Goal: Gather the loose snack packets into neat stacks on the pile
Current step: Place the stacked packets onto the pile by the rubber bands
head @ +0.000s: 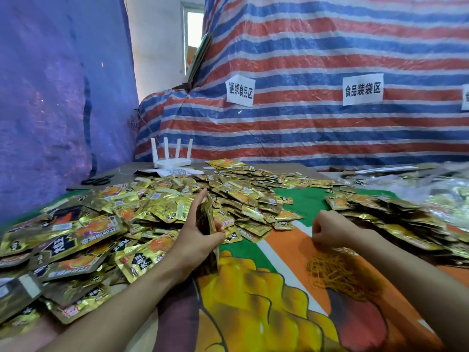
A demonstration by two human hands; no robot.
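Observation:
A broad heap of loose gold snack packets [157,207] covers the left and middle of the table. My left hand [196,232] grips a small upright stack of packets [206,219] at the heap's near edge, thumb on the right side and fingers on the left. A second pile of packets [396,222] lies at the right. My right hand [327,231] hovers with curled fingers just above a tangle of yellow rubber bands [337,273]; whether it pinches a band I cannot tell.
A colourful printed cloth [253,288] covers the table. At the back stand a white router [172,156], black scissors [97,180] and papers. Clear plastic bags [446,196] lie far right. A striped tarpaulin [317,72] with paper signs rises behind the table.

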